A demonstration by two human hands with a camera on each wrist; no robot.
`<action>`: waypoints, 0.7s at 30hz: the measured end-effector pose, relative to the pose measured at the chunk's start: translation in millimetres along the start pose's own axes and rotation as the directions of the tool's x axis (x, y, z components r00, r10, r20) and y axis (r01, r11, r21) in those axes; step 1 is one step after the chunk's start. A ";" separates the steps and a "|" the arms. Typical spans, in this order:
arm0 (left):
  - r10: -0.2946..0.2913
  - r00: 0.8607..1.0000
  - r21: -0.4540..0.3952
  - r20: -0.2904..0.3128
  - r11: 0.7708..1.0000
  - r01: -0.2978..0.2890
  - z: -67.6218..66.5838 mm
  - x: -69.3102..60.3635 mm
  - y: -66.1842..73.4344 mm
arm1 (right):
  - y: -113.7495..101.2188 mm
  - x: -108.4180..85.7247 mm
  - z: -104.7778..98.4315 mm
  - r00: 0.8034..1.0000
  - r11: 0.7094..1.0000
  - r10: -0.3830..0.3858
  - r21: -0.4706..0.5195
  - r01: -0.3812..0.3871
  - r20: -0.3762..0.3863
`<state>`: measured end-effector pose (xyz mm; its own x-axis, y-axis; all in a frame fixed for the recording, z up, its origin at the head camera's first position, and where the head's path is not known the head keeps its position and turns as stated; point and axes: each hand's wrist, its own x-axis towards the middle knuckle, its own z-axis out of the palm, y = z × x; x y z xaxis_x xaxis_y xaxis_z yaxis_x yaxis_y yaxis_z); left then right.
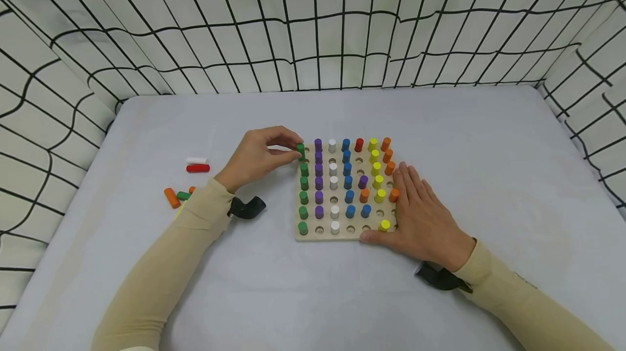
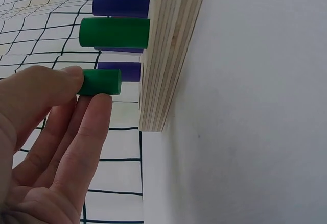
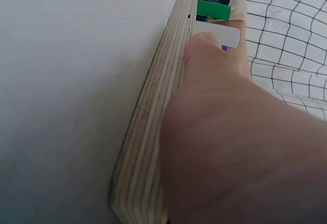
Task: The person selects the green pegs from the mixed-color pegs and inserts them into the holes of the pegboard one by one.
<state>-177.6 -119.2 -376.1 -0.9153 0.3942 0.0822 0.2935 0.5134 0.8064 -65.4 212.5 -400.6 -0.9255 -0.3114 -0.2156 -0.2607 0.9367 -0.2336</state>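
Note:
My left hand (image 1: 259,152) pinches a green peg (image 2: 104,82) between thumb and fingers at the far left corner of a wooden pegboard (image 1: 313,236). In the left wrist view a small gap shows between the peg's end and the board. Several green pegs (image 1: 304,197) stand upright down the left column, beside columns of purple pegs (image 1: 319,182), white pegs (image 1: 334,182) and blue pegs (image 1: 348,182). My right hand (image 1: 430,220) lies with straight fingers along the board's right edge, thumb at the near edge, partly covering the last column.
Left of the board lie a loose white peg (image 1: 196,161), a red peg (image 1: 198,168), an orange peg (image 1: 171,198) and a green peg (image 1: 183,195); the left sleeve partly hides others. A black wire grid (image 1: 318,27) surrounds the back and sides of the white table (image 1: 293,291).

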 end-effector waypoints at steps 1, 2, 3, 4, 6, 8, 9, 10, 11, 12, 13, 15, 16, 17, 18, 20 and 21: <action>0.002 1.000 0.000 0.000 1.000 -0.002 0.3 -0.2 0.1 | 0.0 -0.1 -0.1 1.000 1.000 -0.001 0.000 0.001 -0.001; 0.004 1.000 0.003 0.001 1.000 -0.004 0.7 -0.2 -0.2 | 0.1 -0.3 -0.2 1.000 1.000 -0.001 0.002 0.001 -0.001; 0.006 1.000 0.006 0.003 1.000 -0.006 1.0 -0.2 -0.2 | 0.1 -0.4 -0.4 1.000 1.000 -0.002 0.002 0.002 -0.001; 0.007 1.000 0.009 0.005 1.000 -0.008 1.5 -0.2 -0.3 | 0.2 -0.6 -0.5 1.000 1.000 -0.002 0.002 0.002 -0.002; 0.004 1.000 0.013 0.012 1.000 -0.004 2.6 0.0 -0.3 | 0.3 -0.9 -0.9 1.000 1.000 -0.001 0.004 0.001 0.000; -0.006 1.000 0.013 0.024 1.000 0.006 4.0 0.6 0.0 | 0.5 -1.3 -1.3 1.000 1.000 0.001 0.004 -0.001 0.001; -0.011 1.000 0.015 0.028 1.000 0.010 4.5 0.7 0.4 | 0.6 -1.5 -1.5 1.000 1.000 0.002 0.004 -0.002 0.001; -0.015 0.999 0.016 0.030 1.000 0.014 5.0 0.8 0.4 | 0.7 -1.7 -1.6 1.000 1.000 0.002 0.004 -0.002 0.001; -0.021 0.999 0.019 0.034 1.000 0.020 5.4 0.9 0.4 | 0.7 -1.8 -1.7 1.000 1.000 0.003 0.005 -0.003 0.001; -0.023 0.999 0.021 0.037 1.000 0.022 5.9 1.0 0.1 | 0.7 -1.8 -1.6 1.000 1.000 0.002 0.005 -0.002 0.001; -0.026 0.999 0.022 0.040 0.999 0.025 6.3 1.1 -0.2 | 0.7 -1.8 -1.5 1.000 1.000 0.002 0.006 -0.002 0.000; -0.025 0.999 0.029 0.044 0.999 0.024 7.1 0.8 -1.3 | 0.6 -1.6 -1.1 1.000 1.000 0.002 0.006 -0.002 0.002; -0.025 0.999 0.031 0.046 0.999 0.023 7.6 0.9 -2.0 | 0.7 -1.5 -1.0 1.000 1.000 0.002 0.006 -0.002 0.002; -0.023 0.999 0.033 0.049 0.999 0.022 8.1 0.9 -2.4 | 0.7 -1.4 -1.0 1.000 1.000 0.002 0.007 -0.002 0.003; -0.021 0.999 0.034 0.049 0.999 0.019 8.6 0.8 -2.7 | 0.7 -1.3 -1.0 1.000 1.000 0.002 0.006 -0.002 0.003; -0.017 0.999 0.037 0.048 0.999 0.015 9.3 0.6 -2.7 | 0.7 -1.2 -1.1 1.000 1.000 0.003 0.005 -0.003 0.004; -0.015 0.999 0.037 0.046 0.999 0.014 9.4 0.5 -2.6 | 0.6 -1.2 -1.1 1.000 1.000 0.003 0.005 -0.003 0.003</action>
<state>-176.2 -113.3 -383.7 -0.9060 0.4212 0.0426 0.2910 0.5465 0.7853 -64.8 213.6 -399.4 -0.9253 -0.3093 -0.2194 -0.2567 0.9368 -0.2379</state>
